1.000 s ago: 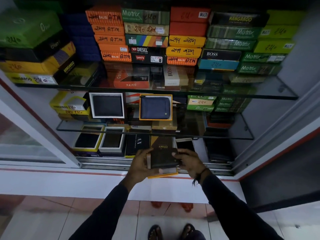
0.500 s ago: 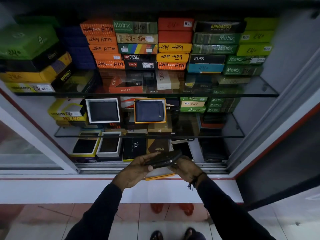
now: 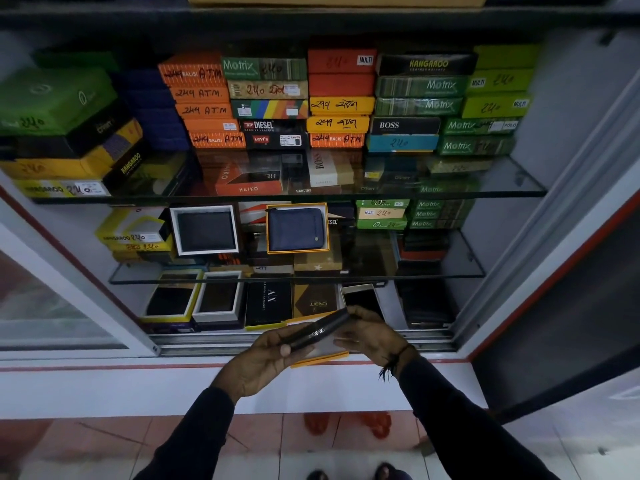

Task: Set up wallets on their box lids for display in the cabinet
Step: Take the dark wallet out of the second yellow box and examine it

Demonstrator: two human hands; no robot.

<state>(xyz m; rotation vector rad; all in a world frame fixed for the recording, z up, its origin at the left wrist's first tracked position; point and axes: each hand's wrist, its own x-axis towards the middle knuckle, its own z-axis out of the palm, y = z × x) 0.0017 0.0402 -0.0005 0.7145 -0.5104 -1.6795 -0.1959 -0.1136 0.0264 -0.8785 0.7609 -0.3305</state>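
We hold a dark wallet (image 3: 317,329) between both hands in front of the open cabinet (image 3: 498,237), just above its bottom sill. Our left hand (image 3: 266,358) cups it from below and the near side, thumb pressed along the near edge; our right hand (image 3: 369,336) pinches the far end between fingers and thumb. So both hands grip the same wallet, seen almost edge-on and tilted up toward the right. Under it, partly hidden by our hands, lies a shallow box lid (image 3: 320,356) with an orange rim, resting at the front of the bottom shelf.

We judge the wallet to be light and slim, probably leather or something like it: firm enough to keep its shape, yet soft enough to bend or flop open if we hold only one flap. Its surface looks smooth, so a loose pinch may let it slide. It is best held by the two short ends, or flat across the closed faces, keeping the fold shut as we lower it into the lid. The lid looks like thin card, light and easily nudged along the sill, so it likely needs a steadying finger while the wallet goes in.

On the middle shelf a blue wallet (image 3: 298,228) already stands propped in its orange-rimmed lid, beside a black wallet (image 3: 206,230) in a white one.
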